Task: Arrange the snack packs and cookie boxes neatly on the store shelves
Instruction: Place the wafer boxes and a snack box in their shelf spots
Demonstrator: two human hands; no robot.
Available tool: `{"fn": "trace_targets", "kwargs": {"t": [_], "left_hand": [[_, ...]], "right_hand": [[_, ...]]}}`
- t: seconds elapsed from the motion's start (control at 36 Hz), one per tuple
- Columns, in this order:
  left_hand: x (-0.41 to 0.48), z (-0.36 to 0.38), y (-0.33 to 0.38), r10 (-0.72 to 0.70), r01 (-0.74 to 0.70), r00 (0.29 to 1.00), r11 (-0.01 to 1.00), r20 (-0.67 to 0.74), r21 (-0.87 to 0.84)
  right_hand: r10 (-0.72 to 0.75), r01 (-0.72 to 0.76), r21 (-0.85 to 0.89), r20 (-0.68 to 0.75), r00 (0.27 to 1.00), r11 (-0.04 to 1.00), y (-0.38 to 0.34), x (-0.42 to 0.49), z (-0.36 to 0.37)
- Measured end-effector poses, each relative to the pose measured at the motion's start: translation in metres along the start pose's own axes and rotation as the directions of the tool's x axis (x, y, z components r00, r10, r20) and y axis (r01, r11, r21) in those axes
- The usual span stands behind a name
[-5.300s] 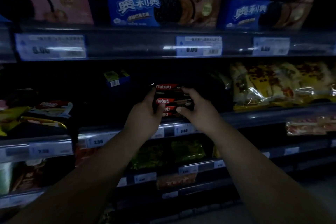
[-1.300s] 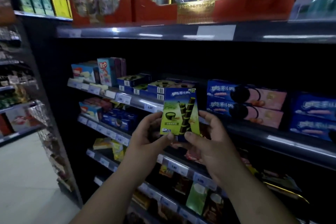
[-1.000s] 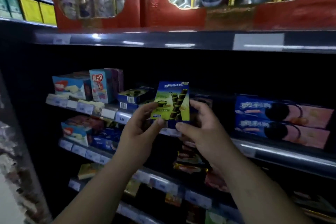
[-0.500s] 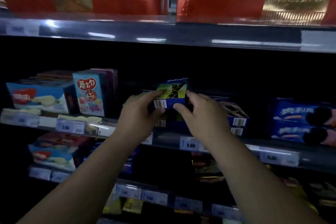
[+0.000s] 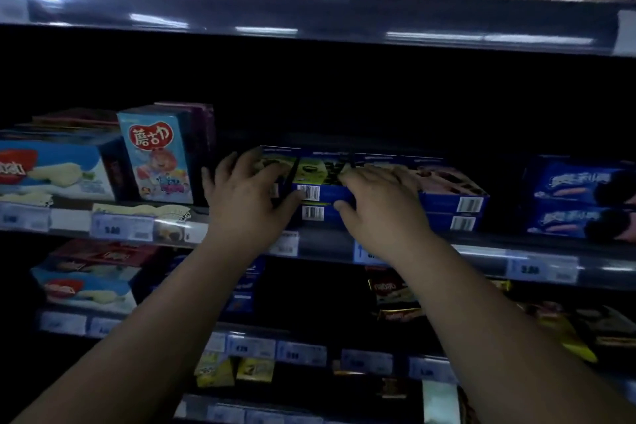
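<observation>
Dim store shelves fill the frame, with a grey shelf edge across the top and red display boxes above it. On the middle shelf, at the centre of the frame, lies a blue cookie box with a green top, flat on top of another blue box, barcode ends facing out. Both forearms reach up from the bottom corners of the frame toward it. The left hand is at the box's left end, fingers spread and curled over the neighbouring box top, thumb pressed against the front face by the barcode. The right hand lies palm down on the right part of the box, fingers laid flat and close together over the top, thumb on the front edge. Just right of it sit two more stacked blue boxes, and further right blue and pink cookie packs. Left of centre stands an upright light-blue box with a red heart label, beside a blue and white box. Price tags line the shelf edges; lower shelves hold dark snack packs.
</observation>
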State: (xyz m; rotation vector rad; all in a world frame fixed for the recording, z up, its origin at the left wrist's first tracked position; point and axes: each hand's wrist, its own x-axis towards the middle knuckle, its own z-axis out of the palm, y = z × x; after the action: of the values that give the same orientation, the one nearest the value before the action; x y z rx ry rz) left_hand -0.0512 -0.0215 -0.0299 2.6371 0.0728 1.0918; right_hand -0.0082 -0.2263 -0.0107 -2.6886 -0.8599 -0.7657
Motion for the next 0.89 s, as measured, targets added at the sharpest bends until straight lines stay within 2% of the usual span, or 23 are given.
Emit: {"fn": "trace_targets", "kwargs": {"t": [0.08,0.25,0.42,0.61,0.69,0.78,0.89], "left_hand": [[0.0,-0.002,-0.005,0.051,-0.044,0.996,0.995,0.071,-0.09],[-0.004,-0.006,-0.002,0.132,-0.124,0.987,0.989,0.097,-0.082],[-0.021,-0.002,0.006,0.166,-0.167,0.986,0.986,0.031,0.027],[-0.082,0.007,0.037,0.263,-0.263,0.965,0.965,0.027,0.019],[-0.113,0.023,0.049,0.267,-0.27,0.955,0.963,0.13,0.01],[-0.137,0.042,0.063,0.207,-0.216,0.943,0.976,0.261,0.006],[-0.157,0.059,0.082,0.145,-0.158,0.933,0.987,0.33,0.012]], "right_hand": [[0.014,-0.014,-0.004,-0.022,1.0,1.0,-0.001,-0.001,0.0],[0.055,-0.055,-0.013,-0.004,0.998,0.998,-0.003,-0.005,0.001],[0.0,-0.001,-0.016,-0.065,0.998,1.0,-0.004,-0.03,0.008],[-0.048,0.042,-0.056,-0.118,0.992,0.998,0.002,-0.084,0.026],[-0.052,0.049,-0.034,-0.099,0.994,0.998,0.009,-0.11,0.039],[-0.059,0.059,-0.014,-0.035,0.998,0.998,0.022,-0.137,0.052],[-0.086,0.085,0.017,0.053,0.995,0.996,0.045,-0.165,0.064]]}}
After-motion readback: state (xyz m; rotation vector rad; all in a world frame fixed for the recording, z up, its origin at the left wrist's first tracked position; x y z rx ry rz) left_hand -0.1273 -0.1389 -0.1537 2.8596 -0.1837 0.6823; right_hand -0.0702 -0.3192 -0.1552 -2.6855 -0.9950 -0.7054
